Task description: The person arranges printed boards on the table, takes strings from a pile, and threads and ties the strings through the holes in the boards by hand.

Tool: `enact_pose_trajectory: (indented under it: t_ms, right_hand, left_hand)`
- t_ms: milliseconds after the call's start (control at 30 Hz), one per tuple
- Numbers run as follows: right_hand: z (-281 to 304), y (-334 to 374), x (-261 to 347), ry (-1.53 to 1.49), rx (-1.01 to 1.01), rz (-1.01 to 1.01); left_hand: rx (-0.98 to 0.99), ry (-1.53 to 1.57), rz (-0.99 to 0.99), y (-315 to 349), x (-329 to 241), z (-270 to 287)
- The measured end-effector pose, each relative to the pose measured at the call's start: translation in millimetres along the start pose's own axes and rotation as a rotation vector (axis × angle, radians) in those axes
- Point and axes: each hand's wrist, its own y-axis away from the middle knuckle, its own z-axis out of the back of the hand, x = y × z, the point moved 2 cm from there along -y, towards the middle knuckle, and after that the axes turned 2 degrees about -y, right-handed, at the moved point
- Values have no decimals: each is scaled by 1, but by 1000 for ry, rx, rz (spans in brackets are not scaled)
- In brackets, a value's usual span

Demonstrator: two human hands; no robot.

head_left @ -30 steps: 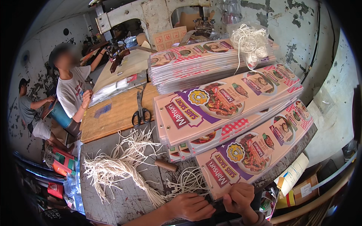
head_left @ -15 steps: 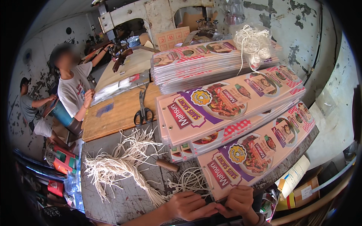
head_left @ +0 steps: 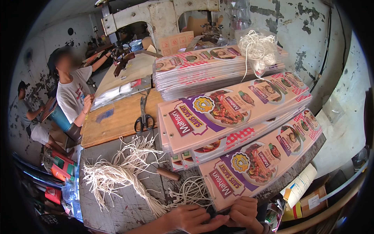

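Note:
My left hand (head_left: 191, 219) and my right hand (head_left: 244, 212) meet at the lower edge, by the near corner of a laminated printed sheet (head_left: 230, 175) in peach and purple with food pictures. Both hands have curled fingers, their tips close together. What they pinch is hidden. The right hand overlaps the sheet's near edge. Just left of that corner lies a tangle of white cord loops (head_left: 191, 191). A thick bundle of cut white cords (head_left: 117, 175) spreads farther left, its gathered end close to my left wrist.
Scissors (head_left: 144, 117) lie on a wooden board (head_left: 117, 128); a brown stick-like handle (head_left: 168, 174) is near the cords. Stacked printed sheets (head_left: 233, 113) rise behind, a bag of white string (head_left: 257, 48) on the far stack. Two people (head_left: 72, 85) work at left, beside a large machine (head_left: 156, 23).
The view has shifted slightly, so the table things sit a little farther left. My hands stay together at the sheet's corner; their fingers have shifted a little.

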Motion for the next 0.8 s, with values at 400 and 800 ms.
enact_pose_trajectory:
  t_ms: [400, 800]
  right_hand:
    - [1, -8, 7, 2, 12, 25]
    - [3, -11, 9, 11, 31, -21]
  left_hand:
    - [-78, 63, -48, -1, -1, 2]
    - [-65, 138, -59, 4, 1, 4]
